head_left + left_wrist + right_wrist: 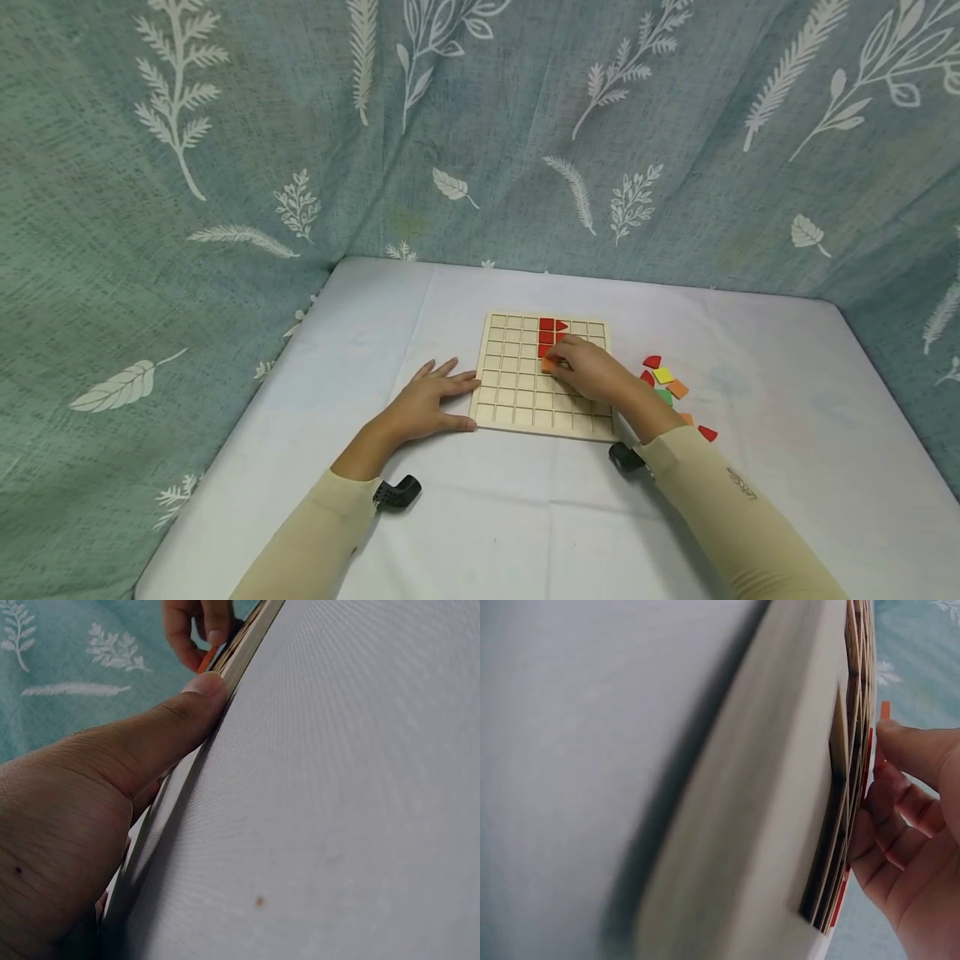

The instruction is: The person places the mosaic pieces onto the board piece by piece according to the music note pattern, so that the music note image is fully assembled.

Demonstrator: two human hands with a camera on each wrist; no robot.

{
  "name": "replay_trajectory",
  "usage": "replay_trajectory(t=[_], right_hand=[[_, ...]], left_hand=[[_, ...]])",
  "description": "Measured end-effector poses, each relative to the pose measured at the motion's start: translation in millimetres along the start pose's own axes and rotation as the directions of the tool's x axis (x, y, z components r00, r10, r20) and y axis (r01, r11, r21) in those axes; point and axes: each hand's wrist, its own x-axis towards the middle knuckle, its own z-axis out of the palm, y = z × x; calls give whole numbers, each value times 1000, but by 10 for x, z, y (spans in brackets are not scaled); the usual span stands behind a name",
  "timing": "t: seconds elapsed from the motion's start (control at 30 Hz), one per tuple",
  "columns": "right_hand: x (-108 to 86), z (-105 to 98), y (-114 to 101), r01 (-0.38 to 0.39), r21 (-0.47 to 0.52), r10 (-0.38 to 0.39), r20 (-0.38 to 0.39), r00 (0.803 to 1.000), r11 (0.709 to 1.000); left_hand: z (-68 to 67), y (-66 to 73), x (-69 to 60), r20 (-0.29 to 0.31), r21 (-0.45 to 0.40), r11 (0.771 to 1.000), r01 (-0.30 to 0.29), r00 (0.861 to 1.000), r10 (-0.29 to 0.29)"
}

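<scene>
Sleeves edge my foreground as the right hand pinches an orange tile at the board, just beside red tiles; the left hand, fingers spread, touches the board's left edge. Loose tiles lie right on white cloth.

The left hand lies with fingers spread, while the right hand pinches, fingers bent.

Blue-green fabric backdrop behind bench, wrapping round left and right sides, loosely rippled. White prints across it: ferns, feathers, leafy sprigs, single leaves. Faint yellowish patch low on back stretch. White cloth over bench, lightly creased; small brown speck on it. Light soft, fairly even.
</scene>
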Motion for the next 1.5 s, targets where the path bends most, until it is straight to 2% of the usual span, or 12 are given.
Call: replay_trajectory(t=[0.33, 0.73, 1.5], right_hand=[[44, 1, -33, 37, -30, -37, 3, 999, 999], [56, 32, -1, 25, -19, -25, 22, 999, 1000], [55, 35, 9, 42, -11, -43, -3, 999, 999]], left_hand=[[1, 4, 10, 1, 17, 1000, 16, 1000, -16], [12, -8, 5, 3, 20, 1000, -5, 1000, 5], [16, -19, 5, -4, 24, 1000, -19, 1000, 19]])
